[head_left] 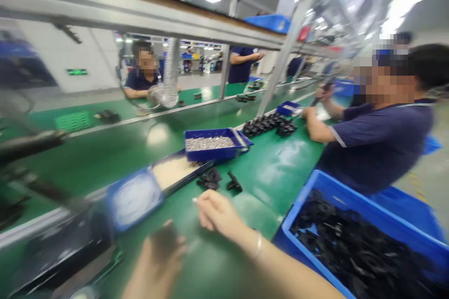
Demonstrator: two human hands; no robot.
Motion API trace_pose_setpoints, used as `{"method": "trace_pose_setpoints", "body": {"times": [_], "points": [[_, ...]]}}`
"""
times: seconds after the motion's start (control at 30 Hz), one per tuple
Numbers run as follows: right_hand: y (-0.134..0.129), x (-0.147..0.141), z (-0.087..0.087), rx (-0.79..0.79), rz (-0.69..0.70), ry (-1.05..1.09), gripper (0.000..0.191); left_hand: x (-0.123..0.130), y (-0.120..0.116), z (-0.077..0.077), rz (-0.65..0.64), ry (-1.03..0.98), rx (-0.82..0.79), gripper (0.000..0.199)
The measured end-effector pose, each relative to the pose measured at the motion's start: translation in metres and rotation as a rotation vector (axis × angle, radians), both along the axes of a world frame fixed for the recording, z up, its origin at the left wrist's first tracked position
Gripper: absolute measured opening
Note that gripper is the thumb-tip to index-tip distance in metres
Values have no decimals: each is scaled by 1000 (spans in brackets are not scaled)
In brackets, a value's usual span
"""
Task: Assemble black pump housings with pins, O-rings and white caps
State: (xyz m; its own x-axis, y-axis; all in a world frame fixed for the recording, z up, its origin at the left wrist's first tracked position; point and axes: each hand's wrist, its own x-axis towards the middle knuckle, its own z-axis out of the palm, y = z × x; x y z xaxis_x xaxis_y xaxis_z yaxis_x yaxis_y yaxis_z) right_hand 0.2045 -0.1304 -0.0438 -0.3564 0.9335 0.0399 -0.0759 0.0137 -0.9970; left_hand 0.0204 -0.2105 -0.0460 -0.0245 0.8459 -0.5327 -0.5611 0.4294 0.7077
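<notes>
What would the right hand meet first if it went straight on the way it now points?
The right hand would probably meet the near rim of the cream-filled tray, close to the blue tray with white contents, though its height above the table is unclear.

Short sleeves or none, bare forearms, a thin pale band (259, 245); apparently metal

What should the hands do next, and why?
I'd bring the right hand slowly towards the left hand. The right seems to pinch a small pale piece, the left holds a dark part, and the hands are apart. Closer, the two could be matched up, though the blur hides where they might fit.
</notes>
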Motion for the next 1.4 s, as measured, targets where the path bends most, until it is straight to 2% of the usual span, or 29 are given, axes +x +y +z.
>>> {"method": "trace_pose_setpoints", "body": {"times": [0.1,0.23,0.3,0.4,0.6,0.73,0.9,1.03,1.1,1.3,1.33,1.4], "points": [[-8,3,-5,-89,78,-21,35,5,1,5,54,-121,-23,61],[-27,-14,-7,-150,237,-103,36,10,4,10,137,-266,-48,48],[-34,-24,-6,-92,275,-176,33,10,3,8,163,-290,-33,43],[-37,-32,-4,45,260,-321,28,8,2,3,177,-313,-18,38],[-32,-33,-2,192,216,-489,23,5,3,-3,168,-350,-19,38],[-33,-33,-3,238,198,-526,23,7,1,1,197,-254,4,40],[-35,-33,-9,339,176,-577,20,9,-3,2,157,-73,131,45],[-37,-33,-13,481,140,-617,21,9,-6,-4,104,183,228,53],[-38,-33,-13,504,148,-617,23,9,-7,-8,68,330,256,57],[-37,-40,-12,421,179,-553,24,5,-7,-16,6,618,286,51],[-36,-42,-13,376,190,-521,25,3,-7,-18,-11,648,284,49],[-32,-44,-16,189,217,-380,25,-1,-6,-19,-32,723,286,49]]}}
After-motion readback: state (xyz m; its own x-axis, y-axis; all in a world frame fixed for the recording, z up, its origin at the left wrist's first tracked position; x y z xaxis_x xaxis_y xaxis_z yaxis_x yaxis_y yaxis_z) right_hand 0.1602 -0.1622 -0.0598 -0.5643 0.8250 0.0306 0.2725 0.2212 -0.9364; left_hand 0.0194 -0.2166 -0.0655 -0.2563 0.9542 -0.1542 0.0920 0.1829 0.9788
